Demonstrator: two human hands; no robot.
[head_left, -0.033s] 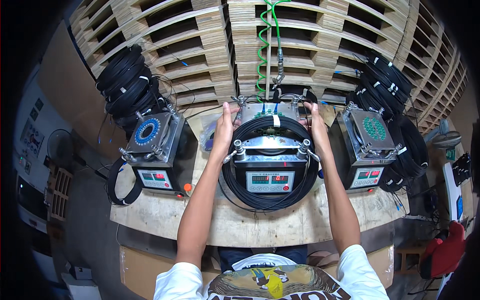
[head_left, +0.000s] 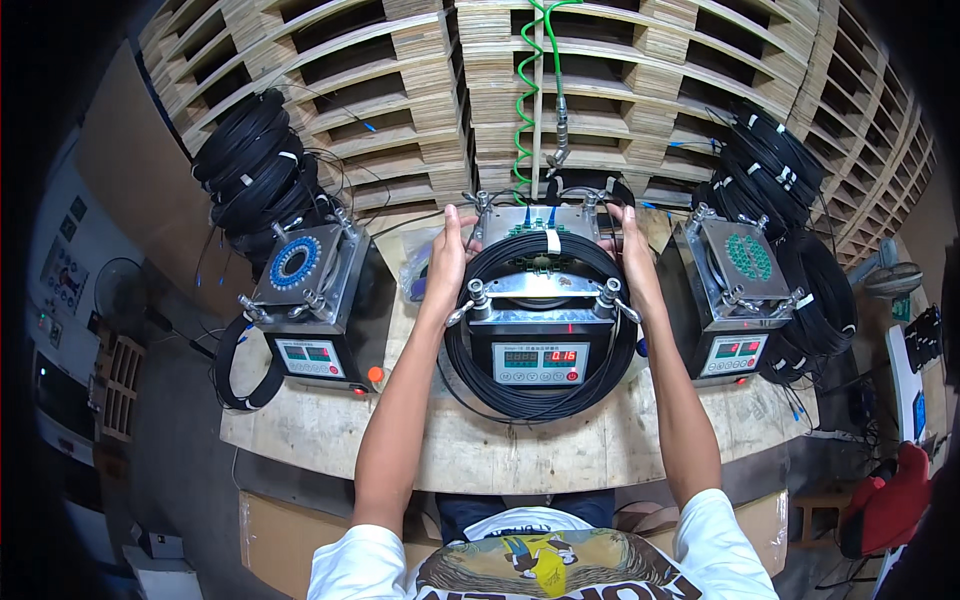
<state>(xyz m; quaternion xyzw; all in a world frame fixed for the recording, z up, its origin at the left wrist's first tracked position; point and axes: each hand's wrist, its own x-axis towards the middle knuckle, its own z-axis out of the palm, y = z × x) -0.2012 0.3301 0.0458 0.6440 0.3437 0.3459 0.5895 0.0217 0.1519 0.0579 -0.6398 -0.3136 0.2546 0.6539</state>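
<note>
Two bare hands flank one black cable coil, which is looped around the front of the middle machine. Left hand lies at the coil's left side, right hand at its right; whether the fingers grip the strands cannot be told. Coil judged moderately heavy, springy and smooth-jacketed; best held at both sides, clear of the white band. Left of the middle machine: clear plastic bag, contents indistinct; farther left, a plate bearing a ring of blue fittings.

L head cam, fisheye, facing dn, bench nr
</note>
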